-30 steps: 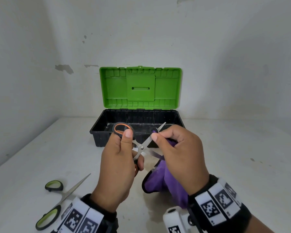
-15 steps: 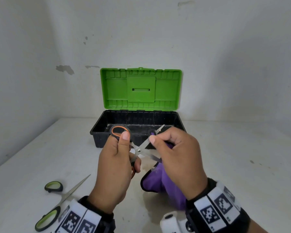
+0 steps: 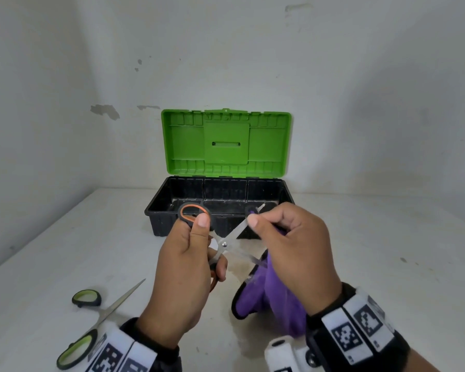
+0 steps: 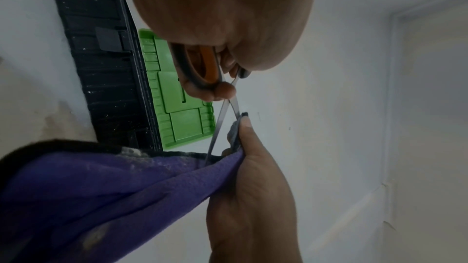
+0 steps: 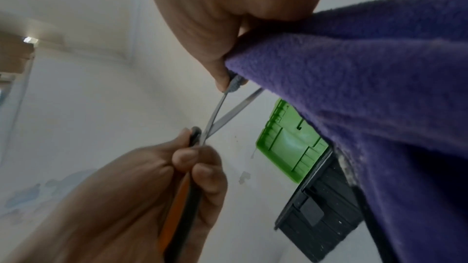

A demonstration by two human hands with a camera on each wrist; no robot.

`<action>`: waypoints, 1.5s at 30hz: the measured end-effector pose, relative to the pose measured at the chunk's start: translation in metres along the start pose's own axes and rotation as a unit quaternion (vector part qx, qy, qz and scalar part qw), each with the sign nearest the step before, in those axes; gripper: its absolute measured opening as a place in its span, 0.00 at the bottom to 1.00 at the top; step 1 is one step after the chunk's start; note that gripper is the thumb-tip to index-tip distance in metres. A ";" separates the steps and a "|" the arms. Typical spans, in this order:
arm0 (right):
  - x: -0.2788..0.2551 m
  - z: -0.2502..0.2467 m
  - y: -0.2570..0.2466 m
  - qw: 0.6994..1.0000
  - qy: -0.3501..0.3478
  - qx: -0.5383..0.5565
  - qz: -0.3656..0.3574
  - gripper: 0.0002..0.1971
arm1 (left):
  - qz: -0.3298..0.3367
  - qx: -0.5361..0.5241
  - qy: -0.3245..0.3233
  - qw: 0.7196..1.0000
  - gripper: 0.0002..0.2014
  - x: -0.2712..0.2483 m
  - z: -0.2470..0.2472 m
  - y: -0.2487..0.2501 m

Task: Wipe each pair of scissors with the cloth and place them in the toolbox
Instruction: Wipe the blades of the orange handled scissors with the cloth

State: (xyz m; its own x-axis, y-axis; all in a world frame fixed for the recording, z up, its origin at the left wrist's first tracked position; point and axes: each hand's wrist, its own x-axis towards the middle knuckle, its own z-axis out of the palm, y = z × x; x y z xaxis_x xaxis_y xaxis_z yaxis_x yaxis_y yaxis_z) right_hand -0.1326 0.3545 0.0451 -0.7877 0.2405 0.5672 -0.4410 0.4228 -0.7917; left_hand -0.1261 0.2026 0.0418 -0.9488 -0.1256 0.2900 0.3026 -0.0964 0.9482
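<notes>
From my head view, the left hand (image 3: 183, 275) covers the lower handle loop of the orange scissors (image 3: 224, 244), so I see only 1 loop whole. The right hand (image 3: 293, 253) hides most of the far blade and the cloth (image 3: 269, 294) pinched against it; the near blade's tip vanishes behind that cloth. The green scissors (image 3: 91, 320) are partly covered by my left wristband. I can't make out the toolbox (image 3: 156, 210) floor.

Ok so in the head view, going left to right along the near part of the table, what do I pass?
Green-handled scissors → left hand gripping the orange-handled scissors → purple cloth → right hand pinching it on a blade.
</notes>
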 end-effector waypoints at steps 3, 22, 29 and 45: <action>0.012 -0.003 0.005 0.998 0.055 0.034 0.016 0.08 | -0.013 -0.011 0.001 1.000 0.17 0.000 0.002 0.000; 0.007 -0.005 -0.002 0.999 0.005 0.032 0.020 0.06 | 0.086 0.142 0.031 0.986 0.12 0.006 -0.008 -0.006; -0.019 0.023 -0.002 0.999 -0.023 0.000 -0.023 0.08 | 0.193 0.235 0.019 0.952 0.10 0.000 0.001 -0.006; -0.005 0.012 -0.003 0.999 -0.001 0.002 0.049 0.11 | 0.277 0.316 0.000 0.908 0.11 -0.002 -0.003 -0.011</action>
State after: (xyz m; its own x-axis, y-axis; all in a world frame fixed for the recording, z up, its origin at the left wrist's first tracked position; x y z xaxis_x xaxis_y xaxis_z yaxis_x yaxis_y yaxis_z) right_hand -0.1326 0.3417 0.0417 -0.8282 0.2786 0.4863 -0.3633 0.3939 -0.8443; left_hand -0.1271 0.2006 0.0305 -0.6674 0.0176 0.7445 0.6201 0.5668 0.5425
